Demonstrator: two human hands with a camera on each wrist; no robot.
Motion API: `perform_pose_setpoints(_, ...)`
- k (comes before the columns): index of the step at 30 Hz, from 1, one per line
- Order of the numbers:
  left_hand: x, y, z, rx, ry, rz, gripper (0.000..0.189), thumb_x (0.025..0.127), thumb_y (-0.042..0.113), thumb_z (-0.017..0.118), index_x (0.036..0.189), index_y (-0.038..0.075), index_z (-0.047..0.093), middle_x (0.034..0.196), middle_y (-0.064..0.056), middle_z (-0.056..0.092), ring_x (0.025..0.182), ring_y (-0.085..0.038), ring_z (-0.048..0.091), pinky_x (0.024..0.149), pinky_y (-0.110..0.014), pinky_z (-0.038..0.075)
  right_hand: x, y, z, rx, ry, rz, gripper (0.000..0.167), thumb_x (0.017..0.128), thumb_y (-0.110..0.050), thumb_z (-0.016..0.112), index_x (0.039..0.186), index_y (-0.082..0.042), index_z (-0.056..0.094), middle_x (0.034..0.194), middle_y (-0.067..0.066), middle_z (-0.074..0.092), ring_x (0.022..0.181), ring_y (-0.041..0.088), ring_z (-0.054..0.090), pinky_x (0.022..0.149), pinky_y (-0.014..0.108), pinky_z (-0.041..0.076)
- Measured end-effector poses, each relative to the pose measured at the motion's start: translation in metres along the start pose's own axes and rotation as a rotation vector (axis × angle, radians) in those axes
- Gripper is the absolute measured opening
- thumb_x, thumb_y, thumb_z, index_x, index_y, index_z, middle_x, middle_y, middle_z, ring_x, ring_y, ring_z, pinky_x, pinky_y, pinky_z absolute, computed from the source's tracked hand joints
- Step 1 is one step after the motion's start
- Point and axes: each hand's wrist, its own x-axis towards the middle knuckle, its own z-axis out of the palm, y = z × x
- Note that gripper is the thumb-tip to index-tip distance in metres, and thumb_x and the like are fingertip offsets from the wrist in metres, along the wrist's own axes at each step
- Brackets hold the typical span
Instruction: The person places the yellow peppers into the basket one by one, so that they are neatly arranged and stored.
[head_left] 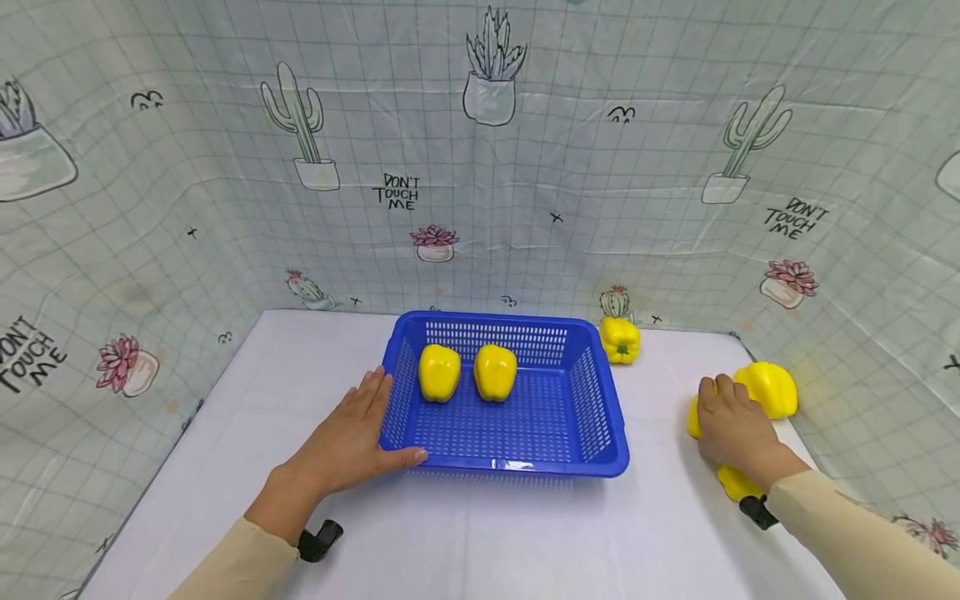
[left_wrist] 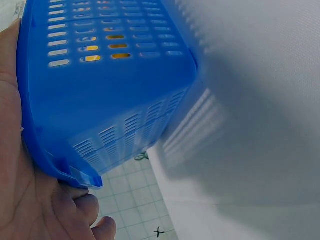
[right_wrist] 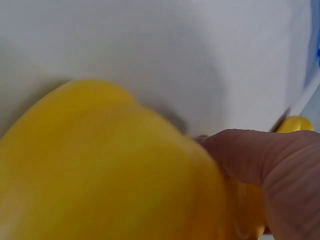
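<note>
A blue plastic basket (head_left: 517, 467) with slotted sides stands on the white table, holding two yellow bell peppers, one on the left (head_left: 439, 372) and one beside it (head_left: 495, 372). My left hand (head_left: 352, 442) rests on the basket's near left corner, its fingers straight along the left rim and the thumb across the front rim. At the right, my right hand (head_left: 735, 425) grips a yellow bell pepper (head_left: 693, 418), mostly hidden under the fingers. Close by lie another pepper (head_left: 768, 390) beyond the hand and one (head_left: 738, 483) below the wrist, which looms large in the right wrist view.
A further yellow bell pepper (head_left: 620, 340) sits just off the basket's far right corner. The white table (head_left: 495, 542) is enclosed at the back and sides by a hanging cloth (head_left: 555, 167) with cactus drawings.
</note>
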Motion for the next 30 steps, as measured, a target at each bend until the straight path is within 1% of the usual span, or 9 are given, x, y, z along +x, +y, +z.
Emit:
perform_pose_setpoints(2,0.0,0.0,0.0,0.001,-0.001,0.0,0.128,0.086,0.082,0.064,0.166,-0.005,0.016,0.175,-0.025,0.011,0.163,-0.042,0.014,0.133,-0.056,0.014,0.003,-0.006,-0.001,-0.01,-0.005,-0.023,0.074,0.086,-0.014,0.078,0.141,0.018,0.038,0.13,0.045,0.044,0.11,0.059,0.048,0.094,0.065,0.052)
perform_pose_setpoints(4,0.0,0.0,0.0,0.0,-0.002,0.001,0.129,0.085,0.084,0.062,0.166,-0.005,0.016,0.175,-0.025,0.011,0.163,-0.042,0.014,0.133,-0.056,0.014,0.006,-0.01,-0.002,-0.015,-0.018,-0.037,0.076,0.09,-0.011,0.076,0.15,0.013,0.035,0.14,0.046,0.04,0.121,0.062,0.045,0.106,0.07,0.045)
perform_pose_setpoints(7,-0.001,-0.001,0.0,-0.005,-0.002,0.01,0.129,0.085,0.084,0.062,0.166,-0.006,0.016,0.175,-0.025,0.011,0.163,-0.042,0.014,0.133,-0.056,0.014,0.011,-0.014,-0.002,-0.019,-0.012,-0.072,0.077,0.093,-0.007,0.073,0.155,0.011,0.031,0.145,0.044,0.041,0.128,0.062,0.045,0.112,0.071,0.041)
perform_pose_setpoints(9,-0.002,-0.001,0.0,-0.008,0.0,0.017,0.129,0.086,0.083,0.062,0.165,-0.007,0.016,0.175,-0.026,0.01,0.163,-0.042,0.013,0.133,-0.055,0.015,0.013,-0.015,-0.001,-0.001,-0.016,-0.083,0.085,0.091,-0.008,0.076,0.157,0.012,0.026,0.149,0.042,0.039,0.132,0.061,0.043,0.114,0.072,0.039)
perform_pose_setpoints(14,-0.002,-0.002,-0.001,-0.015,0.0,0.024,0.128,0.087,0.084,0.06,0.166,-0.007,0.016,0.175,-0.025,0.01,0.163,-0.041,0.013,0.133,-0.055,0.015,0.02,-0.016,-0.001,0.056,-0.06,-0.044,0.104,0.08,-0.022,0.09,0.153,0.016,0.025,0.149,0.043,0.038,0.132,0.06,0.042,0.113,0.073,0.04)
perform_pose_setpoints(20,-0.002,-0.002,-0.001,-0.024,-0.01,0.013,0.129,0.086,0.083,0.062,0.166,-0.006,0.015,0.176,-0.025,0.009,0.163,-0.041,0.012,0.133,-0.055,0.015,0.025,-0.014,-0.006,0.069,-0.108,-0.039,0.102,0.077,-0.029,0.095,0.145,0.015,0.032,0.14,0.042,0.047,0.123,0.057,0.049,0.108,0.072,0.045)
perform_pose_setpoints(26,-0.001,0.0,-0.001,-0.046,-0.022,-0.001,0.127,0.087,0.079,0.066,0.166,-0.006,0.014,0.176,-0.024,0.008,0.164,-0.041,0.011,0.133,-0.055,0.013,0.027,-0.006,-0.008,0.094,-0.17,-0.074,0.113,0.076,-0.023,0.096,0.155,0.011,0.023,0.153,0.04,0.037,0.135,0.059,0.041,0.113,0.075,0.038)
perform_pose_setpoints(28,-0.002,0.0,-0.001,-0.044,-0.022,-0.004,0.127,0.087,0.079,0.066,0.166,-0.005,0.014,0.176,-0.024,0.008,0.164,-0.041,0.011,0.133,-0.055,0.013,0.028,-0.005,-0.008,0.072,-0.165,-0.095,0.11,0.076,-0.02,0.096,0.155,0.01,0.025,0.154,0.039,0.037,0.135,0.058,0.042,0.112,0.075,0.039)
perform_pose_setpoints(30,-0.001,0.0,-0.001,-0.041,-0.02,-0.007,0.127,0.087,0.079,0.066,0.166,-0.005,0.014,0.176,-0.023,0.008,0.164,-0.041,0.011,0.133,-0.055,0.013,0.028,-0.004,-0.007,0.041,-0.139,-0.116,0.105,0.076,-0.022,0.096,0.152,0.01,0.031,0.151,0.037,0.042,0.132,0.056,0.046,0.109,0.074,0.042)
